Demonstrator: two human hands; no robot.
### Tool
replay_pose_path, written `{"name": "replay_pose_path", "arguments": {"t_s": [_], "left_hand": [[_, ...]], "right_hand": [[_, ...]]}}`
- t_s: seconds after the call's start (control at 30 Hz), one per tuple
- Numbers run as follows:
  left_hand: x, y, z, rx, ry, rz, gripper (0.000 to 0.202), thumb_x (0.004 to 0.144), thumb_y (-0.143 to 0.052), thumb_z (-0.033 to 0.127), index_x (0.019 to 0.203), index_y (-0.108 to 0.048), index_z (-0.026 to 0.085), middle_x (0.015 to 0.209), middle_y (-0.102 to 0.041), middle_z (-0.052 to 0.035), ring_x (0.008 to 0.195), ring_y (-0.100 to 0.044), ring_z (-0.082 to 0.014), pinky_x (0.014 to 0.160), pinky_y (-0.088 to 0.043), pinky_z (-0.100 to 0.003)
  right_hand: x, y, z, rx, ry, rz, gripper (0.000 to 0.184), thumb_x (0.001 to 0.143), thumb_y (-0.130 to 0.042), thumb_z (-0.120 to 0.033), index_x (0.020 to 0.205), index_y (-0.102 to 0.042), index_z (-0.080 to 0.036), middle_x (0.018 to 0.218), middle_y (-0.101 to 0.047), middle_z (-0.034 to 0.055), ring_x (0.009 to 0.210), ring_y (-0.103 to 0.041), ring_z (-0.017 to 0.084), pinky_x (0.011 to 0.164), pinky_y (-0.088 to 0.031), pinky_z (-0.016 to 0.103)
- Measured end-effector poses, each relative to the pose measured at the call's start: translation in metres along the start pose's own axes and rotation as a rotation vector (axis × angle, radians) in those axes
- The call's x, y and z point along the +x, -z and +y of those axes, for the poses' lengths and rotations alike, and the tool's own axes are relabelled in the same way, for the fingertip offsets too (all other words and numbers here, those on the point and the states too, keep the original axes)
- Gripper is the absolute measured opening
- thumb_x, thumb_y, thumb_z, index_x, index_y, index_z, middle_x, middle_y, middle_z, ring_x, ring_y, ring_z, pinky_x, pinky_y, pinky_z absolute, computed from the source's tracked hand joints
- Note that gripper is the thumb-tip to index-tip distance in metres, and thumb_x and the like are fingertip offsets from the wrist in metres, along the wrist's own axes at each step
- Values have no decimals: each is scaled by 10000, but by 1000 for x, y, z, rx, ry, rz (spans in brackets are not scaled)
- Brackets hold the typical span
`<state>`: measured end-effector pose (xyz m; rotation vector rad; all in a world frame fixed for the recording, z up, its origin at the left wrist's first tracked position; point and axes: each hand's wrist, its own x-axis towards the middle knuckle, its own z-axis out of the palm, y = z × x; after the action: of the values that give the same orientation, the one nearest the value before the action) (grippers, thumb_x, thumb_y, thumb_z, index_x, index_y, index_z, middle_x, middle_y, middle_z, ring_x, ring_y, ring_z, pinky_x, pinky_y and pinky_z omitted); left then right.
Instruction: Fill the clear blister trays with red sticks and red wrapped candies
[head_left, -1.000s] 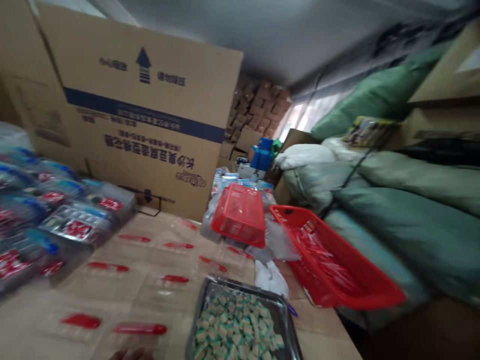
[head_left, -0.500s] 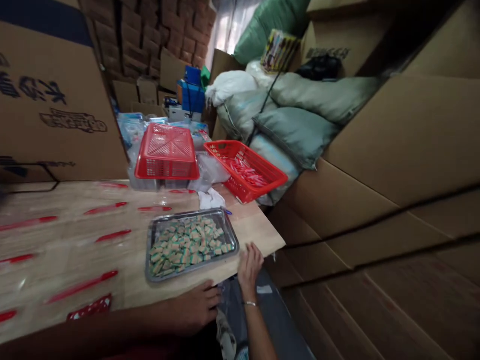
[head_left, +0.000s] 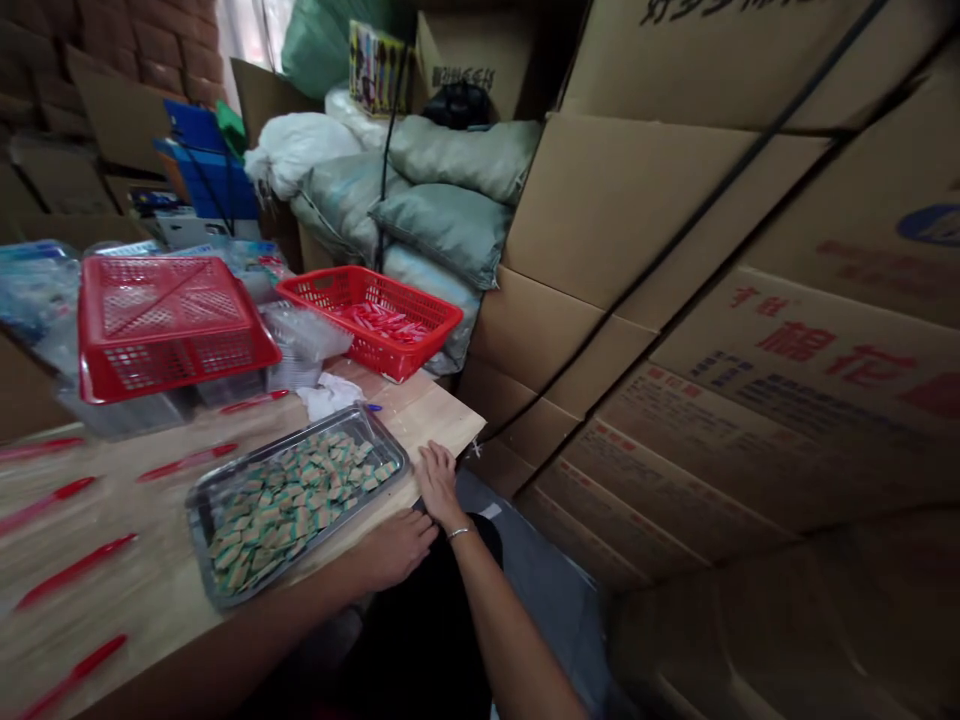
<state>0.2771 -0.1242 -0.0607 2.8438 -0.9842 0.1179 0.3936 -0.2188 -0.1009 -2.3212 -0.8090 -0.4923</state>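
My left hand (head_left: 397, 548) rests at the front edge of a pale wooden table (head_left: 435, 410), its fingers loosely bent and slightly apart. To its right, my right hand (head_left: 439, 485) lies on the tabletop near the corner, fingers stretched out, a bracelet (head_left: 458, 532) at the wrist. Neither hand shows anything held. Just left of both hands sits a metal tray (head_left: 201, 545) heaped with small tan-and-green wrapped pieces (head_left: 300, 500). Red pens or pen-shaped sticks (head_left: 79, 570) lie spaced out across the table at left, some blurred.
Behind the tray, an upturned red basket (head_left: 176, 320) covers clear plastic containers. A second red basket (head_left: 450, 320) holds pink-and-red sticks. A white cloth (head_left: 328, 396) and a blue pen (head_left: 373, 407) lie near the tray. Stuffed sacks (head_left: 442, 225) and stacked cardboard boxes (head_left: 622, 210) crowd the right.
The view has swung right, so the table and baskets sit further left and more boxes show. Both hands stay by the table edge, with the left a little nearer the right.
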Motion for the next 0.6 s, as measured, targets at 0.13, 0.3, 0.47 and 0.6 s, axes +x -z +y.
{"name": "replay_pose_path", "arguments": {"t_s": [0.13,0.3,0.47,0.6], "left_hand": [[-2,0,1,-27,7,-38,202,876,-471,226,1036,-564,144,988,-609,-103,930,-552,-236,853,-406,-371],[-2,7,3,-84,48,-43,247,825,-577,350,975,-580,154,959,-622,-81,907,-564,-238,839,-421,-357],[-2,12,3,-142,83,-38,293,806,-594,398,993,-572,173,974,-626,-63,911,-574,-234,861,-422,-354],[0,15,1,-236,113,-61,286,799,-604,372,1009,-568,182,1023,-621,-70,952,-568,-238,881,-419,-353]], "right_hand": [[-3,3,0,25,2,-31,381,945,-307,-279,1178,-549,-100,1251,-521,160,1229,-381,216,1062,-282,427],[-5,3,1,49,-1,-68,397,951,-302,-301,1199,-531,-94,1290,-484,178,1247,-354,238,1044,-289,471],[-5,2,1,70,-8,-56,407,955,-298,-320,1185,-544,-90,1295,-478,180,1243,-352,247,1034,-302,475],[-5,3,0,99,-24,-47,391,950,-324,-321,1193,-548,-112,1305,-474,158,1246,-335,256,1034,-312,474]]}}
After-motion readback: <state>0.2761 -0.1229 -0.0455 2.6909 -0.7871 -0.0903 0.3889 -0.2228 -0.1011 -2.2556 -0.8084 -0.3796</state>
